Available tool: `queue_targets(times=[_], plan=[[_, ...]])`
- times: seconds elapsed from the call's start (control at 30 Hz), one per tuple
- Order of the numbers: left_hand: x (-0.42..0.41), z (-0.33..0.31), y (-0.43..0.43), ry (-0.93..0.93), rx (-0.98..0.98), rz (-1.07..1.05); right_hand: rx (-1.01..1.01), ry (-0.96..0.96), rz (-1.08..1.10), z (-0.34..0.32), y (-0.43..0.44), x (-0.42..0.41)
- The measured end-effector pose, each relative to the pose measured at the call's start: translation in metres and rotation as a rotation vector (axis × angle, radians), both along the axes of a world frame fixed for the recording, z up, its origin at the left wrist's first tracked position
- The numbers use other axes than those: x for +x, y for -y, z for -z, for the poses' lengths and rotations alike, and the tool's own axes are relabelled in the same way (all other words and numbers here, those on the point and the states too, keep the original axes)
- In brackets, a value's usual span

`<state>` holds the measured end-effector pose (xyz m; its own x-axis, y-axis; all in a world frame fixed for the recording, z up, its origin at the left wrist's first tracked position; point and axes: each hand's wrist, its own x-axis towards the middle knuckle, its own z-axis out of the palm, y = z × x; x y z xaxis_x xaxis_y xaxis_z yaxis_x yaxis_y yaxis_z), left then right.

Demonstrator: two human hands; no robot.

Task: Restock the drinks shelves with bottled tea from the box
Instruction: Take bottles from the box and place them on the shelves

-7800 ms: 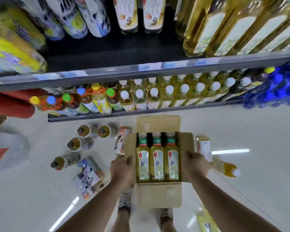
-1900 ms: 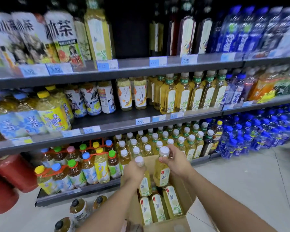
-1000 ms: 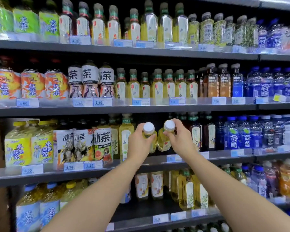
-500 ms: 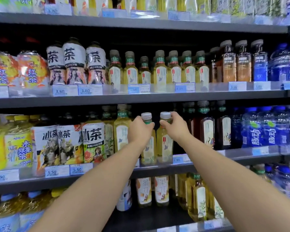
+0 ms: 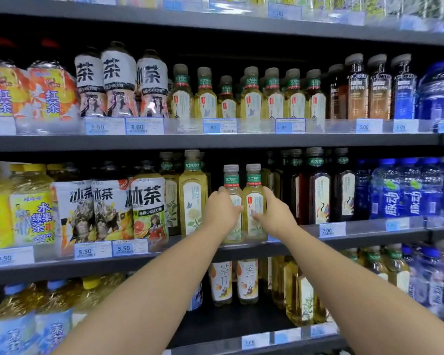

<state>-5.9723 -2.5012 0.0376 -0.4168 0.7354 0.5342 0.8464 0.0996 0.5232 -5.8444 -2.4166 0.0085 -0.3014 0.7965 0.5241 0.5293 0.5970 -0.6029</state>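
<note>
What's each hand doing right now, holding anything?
Left hand: closed around the left small tea bottle, which stands upright on the shelf edge.
Right hand: closed around the right small tea bottle beside it.

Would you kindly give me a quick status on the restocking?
Left hand and right hand each on a small tea bottle, upright at the shelf edge. Nothing in the way.

Pale yellow tea bottles [image 5: 242, 208] wear green neck bands, white caps and white labels.
</note>
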Motion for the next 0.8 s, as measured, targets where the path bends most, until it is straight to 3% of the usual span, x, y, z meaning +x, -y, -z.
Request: queue_targets(times=[0.17,0.33,0.47,0.6,0.73,0.8], plan=[[0.002,0.024,0.035,-0.250,-0.034,0.055,0.019,0.212,0.052,0.008,0.032,0.016],[0.010,0.039,0.049,-0.524,-0.143,-0.025,0.023,0.461,0.104,0.014,0.041,0.016],[0.014,0.050,0.043,-0.445,-0.216,-0.045,0.004,0.480,0.132,0.009,0.030,0.015],[0.012,0.050,0.032,-0.256,-0.025,-0.054,0.119,0.295,0.180,0.003,0.019,0.018],[0.004,0.035,0.004,-0.044,-0.088,-0.128,-0.061,0.183,0.037,-0.004,-0.008,0.008],[0.002,0.031,-0.012,-0.025,-0.141,-0.182,-0.111,0.167,-0.011,-0.003,-0.028,0.002]])
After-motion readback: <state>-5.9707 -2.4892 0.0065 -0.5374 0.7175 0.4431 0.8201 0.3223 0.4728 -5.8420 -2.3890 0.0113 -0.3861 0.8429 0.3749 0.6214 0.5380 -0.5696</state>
